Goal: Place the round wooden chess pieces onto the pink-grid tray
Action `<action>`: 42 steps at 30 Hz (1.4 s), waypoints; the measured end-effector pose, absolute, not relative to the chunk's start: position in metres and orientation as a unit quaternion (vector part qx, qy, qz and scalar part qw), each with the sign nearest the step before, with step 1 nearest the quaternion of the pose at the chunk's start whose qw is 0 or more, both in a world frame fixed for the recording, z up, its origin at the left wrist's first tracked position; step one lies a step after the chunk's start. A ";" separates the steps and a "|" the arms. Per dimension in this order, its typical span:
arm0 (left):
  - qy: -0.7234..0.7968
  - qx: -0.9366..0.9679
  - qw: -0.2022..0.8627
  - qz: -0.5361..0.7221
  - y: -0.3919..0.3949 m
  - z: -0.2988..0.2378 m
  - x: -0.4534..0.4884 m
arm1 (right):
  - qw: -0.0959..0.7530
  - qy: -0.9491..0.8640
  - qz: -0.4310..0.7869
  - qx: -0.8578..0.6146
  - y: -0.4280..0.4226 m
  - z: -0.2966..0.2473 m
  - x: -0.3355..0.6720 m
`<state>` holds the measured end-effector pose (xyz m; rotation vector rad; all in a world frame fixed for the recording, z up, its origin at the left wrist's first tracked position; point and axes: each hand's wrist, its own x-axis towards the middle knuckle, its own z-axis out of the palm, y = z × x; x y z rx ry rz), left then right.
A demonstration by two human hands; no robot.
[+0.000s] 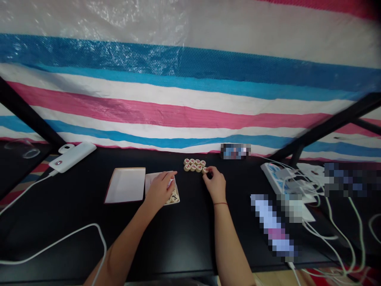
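Fingers (209, 171) of right hand (214, 183) pinch a round pale disc (204, 170) at the right end of the disc cluster (194, 164): two short rows running left-right on the black surface (190, 238), red characters on top, unreadable. Left hand (160, 188) curled over a shallow box (176, 197) of discs with black marks; cannot tell its grip. Flat white rectangular lid (125, 184) just beside. White power bank (73, 156) far left.

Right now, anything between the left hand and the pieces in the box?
Nothing visible. The left hand is over the box, with pieces showing beside it; the lid lies to the box's left.
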<state>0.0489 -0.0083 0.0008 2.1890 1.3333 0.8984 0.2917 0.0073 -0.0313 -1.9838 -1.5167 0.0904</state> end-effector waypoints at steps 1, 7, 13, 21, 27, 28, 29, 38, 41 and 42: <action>0.479 0.788 0.213 0.323 -0.008 0.001 0.049 | 0.316 -0.576 0.031 -0.753 0.008 -0.032 0.292; 0.478 0.787 0.216 0.326 -0.007 -0.001 0.048 | 0.323 -0.576 0.028 -0.750 0.010 -0.034 0.293; 0.478 0.791 0.208 0.320 -0.008 -0.002 0.050 | 0.328 -0.574 0.031 -0.749 0.011 -0.034 0.293; 0.498 0.782 0.173 0.332 0.010 0.011 0.011 | 0.473 -0.613 0.101 -0.624 0.000 -0.004 0.262; 0.494 0.819 0.083 0.279 0.007 0.003 -0.027 | 0.349 -0.742 0.259 -0.510 -0.010 0.002 0.201; 0.498 0.821 0.074 0.270 0.004 0.000 -0.029 | 0.331 -0.745 0.258 -0.518 -0.011 0.000 0.196; 0.501 0.823 0.067 0.260 0.002 -0.002 -0.029 | 0.321 -0.742 0.254 -0.531 -0.011 -0.003 0.193; 0.516 0.826 0.045 0.220 -0.005 -0.006 -0.023 | 0.306 -0.706 0.228 -0.598 -0.011 -0.006 0.195; 0.517 0.830 0.043 0.203 -0.008 -0.003 -0.020 | 0.307 -0.694 0.230 -0.610 -0.011 -0.005 0.196; 0.515 0.832 0.044 0.199 -0.009 -0.001 -0.019 | 0.309 -0.689 0.232 -0.614 -0.012 -0.005 0.197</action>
